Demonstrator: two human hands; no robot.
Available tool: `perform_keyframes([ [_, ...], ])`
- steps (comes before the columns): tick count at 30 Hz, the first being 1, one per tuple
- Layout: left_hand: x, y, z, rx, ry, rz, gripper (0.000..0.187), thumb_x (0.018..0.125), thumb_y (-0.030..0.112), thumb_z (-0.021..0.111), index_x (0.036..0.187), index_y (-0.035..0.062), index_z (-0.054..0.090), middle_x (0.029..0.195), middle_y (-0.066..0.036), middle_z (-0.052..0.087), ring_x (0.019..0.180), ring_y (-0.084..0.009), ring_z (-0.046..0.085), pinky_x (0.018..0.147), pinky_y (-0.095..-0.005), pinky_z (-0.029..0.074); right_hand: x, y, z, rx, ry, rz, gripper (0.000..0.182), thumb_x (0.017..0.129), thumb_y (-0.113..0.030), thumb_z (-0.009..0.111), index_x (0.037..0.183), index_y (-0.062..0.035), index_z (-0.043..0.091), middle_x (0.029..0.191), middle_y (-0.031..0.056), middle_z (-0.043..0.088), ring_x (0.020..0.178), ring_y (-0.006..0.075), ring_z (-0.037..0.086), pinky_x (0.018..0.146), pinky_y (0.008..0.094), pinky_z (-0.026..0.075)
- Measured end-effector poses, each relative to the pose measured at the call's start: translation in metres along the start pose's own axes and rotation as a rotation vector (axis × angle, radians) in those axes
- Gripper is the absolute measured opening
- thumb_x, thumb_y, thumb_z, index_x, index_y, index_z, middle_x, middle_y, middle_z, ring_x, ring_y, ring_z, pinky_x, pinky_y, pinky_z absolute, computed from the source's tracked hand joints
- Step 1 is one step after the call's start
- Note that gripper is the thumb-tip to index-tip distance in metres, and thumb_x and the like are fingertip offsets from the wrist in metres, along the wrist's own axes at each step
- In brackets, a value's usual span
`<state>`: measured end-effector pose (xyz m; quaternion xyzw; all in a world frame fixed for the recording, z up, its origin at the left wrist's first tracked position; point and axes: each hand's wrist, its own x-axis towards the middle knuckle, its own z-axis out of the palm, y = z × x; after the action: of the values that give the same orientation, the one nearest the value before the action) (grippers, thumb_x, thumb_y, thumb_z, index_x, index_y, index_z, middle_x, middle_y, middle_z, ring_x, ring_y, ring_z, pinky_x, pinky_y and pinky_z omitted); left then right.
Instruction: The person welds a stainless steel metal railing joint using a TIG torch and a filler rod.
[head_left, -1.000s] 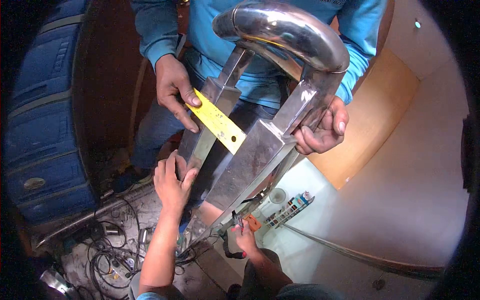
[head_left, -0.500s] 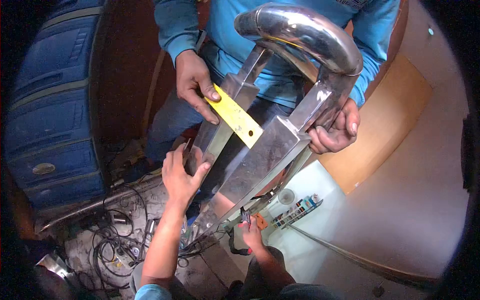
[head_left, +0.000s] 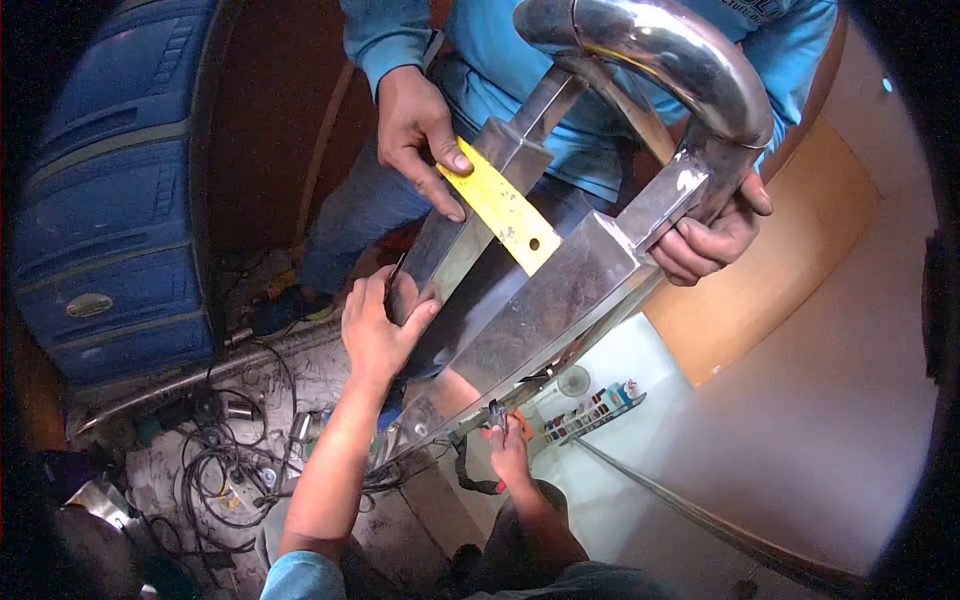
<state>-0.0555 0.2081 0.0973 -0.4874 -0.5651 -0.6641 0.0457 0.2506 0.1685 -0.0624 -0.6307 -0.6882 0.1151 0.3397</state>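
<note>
Metal frame (head_left: pixel 560 300) lies slantwise across the middle of the view, its curved tube (head_left: pixel 690 60) at the top and its beams running down towards lower centre. Narrow open gap between the beams below the yellow strip (head_left: pixel 500 205), which bridges them near their upper ends. Left hand (head_left: pixel 375 325) at the outer edge of the left beam (head_left: pixel 445 260), thumb spread well apart from the fingers; thin dark stick (head_left: pixel 398 268) rises beside the fingers, cannot tell whether gripped. Right hand (head_left: pixel 510 458) below the underside edge of the right beam (head_left: pixel 600 265), fingers closed round a dark tool (head_left: pixel 497 412), orange object (head_left: pixel 520 426) just beside it. Open room between the two forearms, below the frame's lower end. Count: two beams, one curved tube, one yellow strip with one round hole near its lower end. Co-worker, two hands: one (head_left: pixel 415 130) pinches the strip's upper end, the other (head_left: pixel 715 240) is at the tube's right-hand neck. Several looped cables (head_left: pixel 215 480) at lower left; exact number unclear.
</note>
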Motion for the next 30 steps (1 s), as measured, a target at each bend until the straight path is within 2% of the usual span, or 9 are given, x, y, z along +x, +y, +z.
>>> perform_keyframes([
  [1,0.0,0.0,0.0,-0.002,0.003,0.006,0.07,0.066,0.043,0.083,0.12,0.0072,0.058,0.1,-0.013,0.059,0.094,-0.0348,0.058,0.081,-0.045,0.048,0.0,0.0,0.0,-0.013,0.0,-0.004,0.041,0.098,-0.029,0.046,0.129,-0.0016,0.043,0.091,0.0133,0.073,0.087,0.0358,0.068,0.077,0.0437,0.051],
  [4,0.001,0.007,-0.005,-0.02,-0.06,-0.05,0.06,0.073,0.03,0.08,0.121,0.0034,0.057,0.106,-0.015,0.061,0.1,-0.0362,0.059,0.086,-0.0418,0.048,0.001,0.001,0.001,0.015,-0.015,0.031,0.041,0.098,-0.029,0.047,0.129,-0.002,0.043,0.091,0.0172,0.071,0.089,0.0396,0.067,0.077,0.0459,0.051],
  [7,0.0,0.004,-0.001,-0.06,-0.073,-0.059,0.061,0.073,0.03,0.08,0.122,0.0028,0.056,0.107,-0.016,0.061,0.103,-0.0368,0.059,0.089,-0.0417,0.047,0.004,0.011,0.007,-0.014,0.008,0.014,0.041,0.098,-0.029,0.047,0.128,-0.0022,0.044,0.094,0.0225,0.069,0.089,0.0441,0.065,0.077,0.049,0.05],
  [10,-0.001,-0.001,0.005,-0.065,-0.02,-0.037,0.067,0.067,0.039,0.083,0.12,0.0056,0.058,0.102,-0.014,0.06,0.097,-0.0347,0.059,0.083,-0.0433,0.048,0.004,0.005,0.003,-0.013,-0.016,0.026,0.041,0.098,-0.03,0.048,0.128,-0.0027,0.045,0.097,0.0271,0.066,0.091,0.0474,0.063,0.077,0.0519,0.048],
  [16,0.0,-0.002,0.006,-0.056,-0.009,-0.019,0.068,0.066,0.038,0.084,0.119,0.0049,0.058,0.1,-0.014,0.061,0.095,-0.0349,0.059,0.083,-0.0435,0.047,0.004,0.013,0.009,0.046,-0.028,0.008,0.039,0.098,-0.029,0.05,0.127,-0.0034,0.046,0.098,0.0277,0.065,0.093,0.0473,0.062,0.078,0.0519,0.048],
  [22,0.001,-0.005,0.007,-0.061,0.009,0.019,0.068,0.065,0.042,0.084,0.117,0.0045,0.059,0.098,-0.013,0.061,0.091,-0.0348,0.058,0.079,-0.0436,0.047,0.006,0.017,0.011,0.043,-0.052,0.034,0.04,0.098,-0.027,0.05,0.129,-0.003,0.045,0.103,0.028,0.064,0.097,0.0476,0.061,0.082,0.0513,0.048],
  [30,0.003,-0.005,0.007,-0.064,0.017,0.027,0.068,0.065,0.047,0.082,0.114,0.005,0.06,0.095,-0.013,0.061,0.087,-0.0338,0.058,0.077,-0.0433,0.047,0.006,0.01,0.01,0.007,-0.059,0.017,0.038,0.096,-0.025,0.05,0.126,-0.0007,0.047,0.102,0.0277,0.064,0.097,0.0474,0.061,0.083,0.0499,0.048],
])
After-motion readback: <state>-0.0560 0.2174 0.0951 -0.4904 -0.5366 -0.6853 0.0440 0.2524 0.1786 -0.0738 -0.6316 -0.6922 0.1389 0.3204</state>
